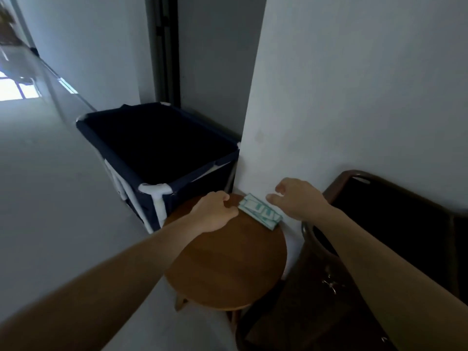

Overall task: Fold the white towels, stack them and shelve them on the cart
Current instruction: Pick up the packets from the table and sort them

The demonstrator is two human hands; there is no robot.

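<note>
Stool: a round wooden stool [225,262] is standing on the pale floor [50,198] against the white wall [354,97].
Top: a folded teal-and-white packet [260,211] is lying at its far edge, by the wall.

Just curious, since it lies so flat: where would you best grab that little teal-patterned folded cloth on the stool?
By its two short ends, coming from above and the near side. The folded cloth lies flat at the far edge of the stool, with its long side along the wall, so its back looks blocked.
</note>
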